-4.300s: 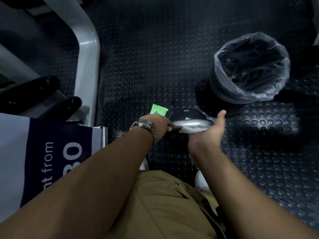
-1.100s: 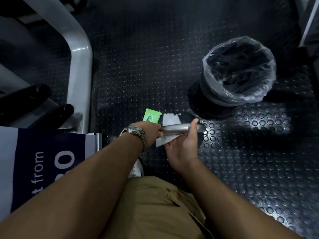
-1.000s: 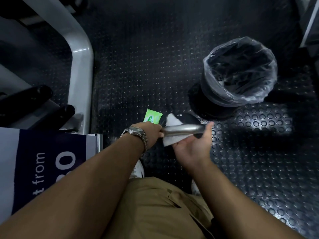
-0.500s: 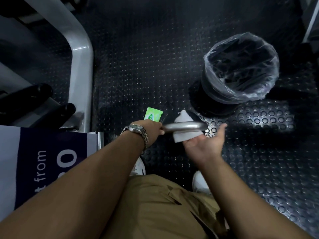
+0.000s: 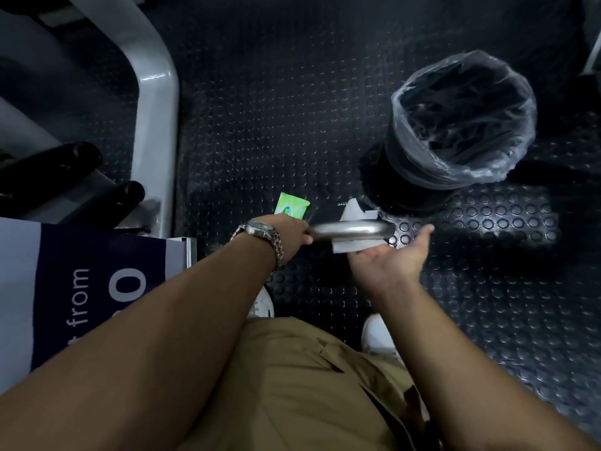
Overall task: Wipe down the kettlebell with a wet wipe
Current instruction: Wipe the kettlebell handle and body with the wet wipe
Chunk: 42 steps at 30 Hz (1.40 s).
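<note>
Gripping kettlebell handle [image 5: 349, 229] w/ L hand [image 5: 291, 234], R hand [image 5: 387, 265] palm-up, spread flat under wet wipe [image 5: 354, 246].

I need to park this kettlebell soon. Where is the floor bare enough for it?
Bare studded floor lies between the grey frame and the lined bin, beyond the green wipe packet. More lies right of the right hand, nearer than the bin. It is crowded under the kettlebell: packet, white wipe, left hand and shoes.
</note>
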Tool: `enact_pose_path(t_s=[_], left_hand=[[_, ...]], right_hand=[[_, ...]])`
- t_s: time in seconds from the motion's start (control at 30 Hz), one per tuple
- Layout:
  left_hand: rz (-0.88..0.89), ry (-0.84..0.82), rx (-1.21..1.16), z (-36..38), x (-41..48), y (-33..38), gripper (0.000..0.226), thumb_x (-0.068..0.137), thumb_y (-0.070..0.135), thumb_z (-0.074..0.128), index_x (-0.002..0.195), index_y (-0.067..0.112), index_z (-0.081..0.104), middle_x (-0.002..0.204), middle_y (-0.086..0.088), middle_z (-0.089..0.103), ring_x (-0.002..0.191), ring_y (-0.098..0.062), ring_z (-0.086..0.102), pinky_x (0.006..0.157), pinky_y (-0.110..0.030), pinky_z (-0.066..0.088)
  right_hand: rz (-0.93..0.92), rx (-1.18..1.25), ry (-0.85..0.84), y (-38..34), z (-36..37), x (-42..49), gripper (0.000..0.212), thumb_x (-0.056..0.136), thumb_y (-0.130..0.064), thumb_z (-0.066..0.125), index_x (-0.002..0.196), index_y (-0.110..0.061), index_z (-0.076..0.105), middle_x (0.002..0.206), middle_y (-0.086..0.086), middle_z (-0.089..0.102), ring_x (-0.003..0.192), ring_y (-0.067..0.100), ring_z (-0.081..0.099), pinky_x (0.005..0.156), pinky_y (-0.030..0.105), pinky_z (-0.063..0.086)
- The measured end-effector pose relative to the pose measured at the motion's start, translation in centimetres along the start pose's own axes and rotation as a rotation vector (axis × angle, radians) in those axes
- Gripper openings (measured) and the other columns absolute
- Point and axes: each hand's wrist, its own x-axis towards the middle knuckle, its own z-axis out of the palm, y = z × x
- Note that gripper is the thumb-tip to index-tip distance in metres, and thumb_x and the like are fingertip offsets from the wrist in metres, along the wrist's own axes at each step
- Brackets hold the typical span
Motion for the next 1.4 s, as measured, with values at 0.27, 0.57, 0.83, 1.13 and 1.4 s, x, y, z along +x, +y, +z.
enact_pose_path(t_s=[0.27,0.57,0.83,1.13,1.4], left_hand=[[0.044,-0.005,0.080,-0.9,-1.1,0.4,0.043,0.107,0.021,0.047,0.150,0.023,0.045,0.143,-0.005,0.049,0.126,-0.029,0.054,0.089,-0.033,0.044],[-0.007,0.020,-0.080,-0.5,-0.2,0.4,0.037,0.109,0.034,0.041,0.135,0.014,0.060,0.127,-0.010,0.064,0.117,-0.030,0.060,0.089,-0.036,0.044],[-0.035,0.001,-0.088,-0.1,1.5,-0.1,0.041,0.106,0.043,0.048,0.130,0.013,0.063,0.119,-0.010,0.066,0.108,-0.027,0.064,0.089,-0.036,0.051],[-0.078,-0.073,-0.047,-0.4,2.2,0.4,0.043,0.106,0.042,0.047,0.131,0.011,0.062,0.119,-0.010,0.066,0.109,-0.027,0.063,0.094,-0.037,0.051],[-0.062,-0.020,-0.103,0.2,-1.6,0.6,0.060,0.104,0.019,0.053,0.159,0.024,0.030,0.149,-0.016,0.050,0.133,-0.033,0.053,0.108,-0.036,0.045]], right_hand=[[0.082,-0.378,-0.047,2.6,0.8,-0.7,0.107,0.084,-0.088,0.043,0.138,0.004,0.057,0.130,0.025,0.067,0.123,0.039,0.065,0.115,0.049,0.044],[0.040,-0.371,0.024,3.5,0.8,-0.1,0.096,0.086,-0.084,0.045,0.135,-0.003,0.062,0.128,0.022,0.069,0.124,0.039,0.064,0.115,0.050,0.043],[-0.005,-0.215,0.052,1.3,0.2,0.2,0.093,0.086,-0.081,0.052,0.139,-0.004,0.059,0.127,0.021,0.070,0.119,0.037,0.068,0.112,0.051,0.046],[0.010,-0.426,0.085,0.3,1.0,-0.5,0.054,0.103,-0.043,0.054,0.138,-0.002,0.057,0.123,0.023,0.072,0.122,0.036,0.067,0.108,0.047,0.051],[0.089,-0.792,0.153,-3.5,0.2,-4.7,0.029,0.105,0.004,0.039,0.129,0.011,0.054,0.109,0.027,0.073,0.093,0.033,0.075,0.082,0.044,0.062]])
